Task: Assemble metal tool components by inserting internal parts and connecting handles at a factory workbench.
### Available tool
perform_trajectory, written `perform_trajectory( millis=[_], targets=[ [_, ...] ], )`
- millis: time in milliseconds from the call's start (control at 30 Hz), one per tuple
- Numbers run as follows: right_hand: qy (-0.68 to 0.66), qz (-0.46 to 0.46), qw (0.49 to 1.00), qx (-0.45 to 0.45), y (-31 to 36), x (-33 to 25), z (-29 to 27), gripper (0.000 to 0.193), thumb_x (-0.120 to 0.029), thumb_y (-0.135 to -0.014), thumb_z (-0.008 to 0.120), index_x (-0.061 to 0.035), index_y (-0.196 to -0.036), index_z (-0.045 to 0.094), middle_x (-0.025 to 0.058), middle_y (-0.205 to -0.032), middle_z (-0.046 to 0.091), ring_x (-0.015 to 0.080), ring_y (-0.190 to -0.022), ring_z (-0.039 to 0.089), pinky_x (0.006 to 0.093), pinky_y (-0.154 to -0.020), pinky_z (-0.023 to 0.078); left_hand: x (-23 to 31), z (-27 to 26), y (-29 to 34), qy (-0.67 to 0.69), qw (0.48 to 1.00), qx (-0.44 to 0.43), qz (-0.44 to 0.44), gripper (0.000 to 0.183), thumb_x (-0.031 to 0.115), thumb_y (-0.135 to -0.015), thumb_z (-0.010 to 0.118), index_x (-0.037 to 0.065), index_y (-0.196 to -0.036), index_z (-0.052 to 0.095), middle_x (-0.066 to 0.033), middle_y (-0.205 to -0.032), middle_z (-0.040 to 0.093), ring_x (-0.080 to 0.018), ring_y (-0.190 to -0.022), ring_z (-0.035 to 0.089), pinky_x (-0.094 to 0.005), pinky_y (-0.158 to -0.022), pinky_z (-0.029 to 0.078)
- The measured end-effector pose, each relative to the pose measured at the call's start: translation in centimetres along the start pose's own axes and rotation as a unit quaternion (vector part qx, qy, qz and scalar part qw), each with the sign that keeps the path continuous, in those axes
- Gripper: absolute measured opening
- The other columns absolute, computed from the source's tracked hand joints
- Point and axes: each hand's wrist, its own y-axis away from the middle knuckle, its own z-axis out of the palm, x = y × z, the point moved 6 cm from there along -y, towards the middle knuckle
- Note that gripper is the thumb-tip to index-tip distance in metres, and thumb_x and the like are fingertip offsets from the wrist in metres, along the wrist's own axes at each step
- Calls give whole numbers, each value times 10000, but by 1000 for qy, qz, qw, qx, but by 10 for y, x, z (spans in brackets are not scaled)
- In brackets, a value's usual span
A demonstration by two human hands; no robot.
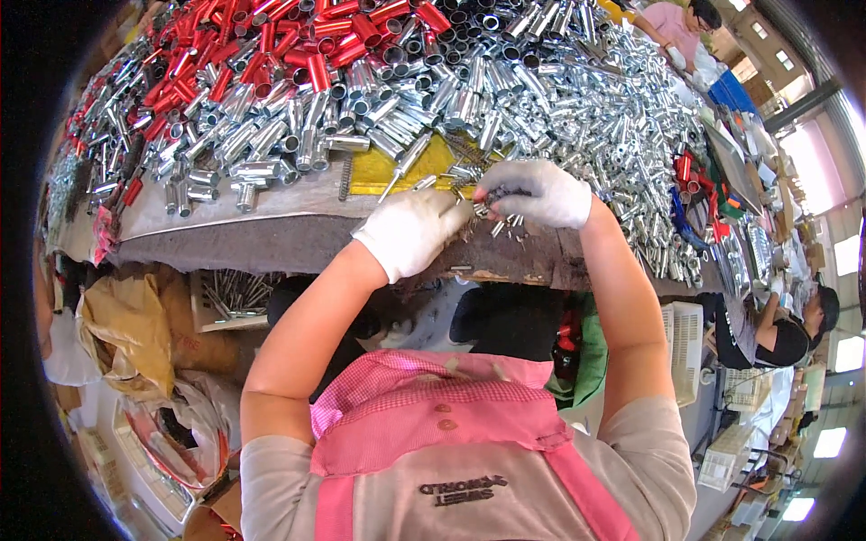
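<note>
At the table's near edge, my left hand [410, 230] in a white glove is closed, its fingertips among small metal parts beside my right hand. What it pinches is too small to make out. My right hand [546, 194], also gloved, has its fingers bent and pressed together over small silvery parts [499, 227]; their exact kind is unclear. Under and beyond the hands lies a yellow sheet or tray [370, 171]. A slim silver piece with a thin rod [408, 164] rests across it, near my left fingers. Coil springs [345, 177] lie by its left end.
Silver metal tubes [262, 135] and red tubes [316, 72] heap over the far table; smaller silver parts [622, 153] spread right. Below the table's edge stand a crate of rods [236, 293] and a yellow sack [126, 334]. Co-workers [690, 32] are at the far right.
</note>
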Motion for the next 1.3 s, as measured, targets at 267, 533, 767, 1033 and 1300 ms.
perform_trajectory(
  millis=[267,533,767,1033,1300],
  targets=[
    [396,-147,874,242,16,-72,33,288,-70,-738,598,-93,-1023,635,98,-1028,611,270,-942,612,344,-752,522,-38,-20,1,84,968,89,-220,234,146,-858,523,60,-1075,513,-188,-872,605,-373,-811,615,-461,-672,489],
    [-26,-109,879,464,36,-13,37,258,21,-701,733,-59,-943,691,81,-994,655,184,-910,637,285,-799,509,-11,5,0,888,398,-127,-191,287,297,-956,468,98,-1162,493,37,-596,357,-30,-427,283,-164,-359,196],
    [277,-187,896,293,40,-43,36,229,-10,-719,632,-83,-934,664,75,-1006,623,273,-961,606,358,-787,516,-10,-7,-7,-12,988,-114,-105,392,166,-795,583,135,-1184,536,-100,-912,635,-288,-817,624,-395,-638,517],
    [99,-6,956,276,37,-30,46,460,-121,-789,656,-51,-1221,516,173,-1165,542,313,-1076,549,358,-886,467,7,-7,-11,-187,975,66,-95,290,127,-821,508,121,-1110,531,-63,-764,585,-258,-685,634,-372,-555,522],
    [18,-9,869,495,47,5,65,421,86,-786,536,-85,-1167,588,137,-1171,601,270,-1041,603,325,-869,475,-4,-2,-10,343,919,46,-188,478,248,-891,578,99,-1282,345,-111,-704,566,-189,-503,523,-309,-460,421]
  ],
)
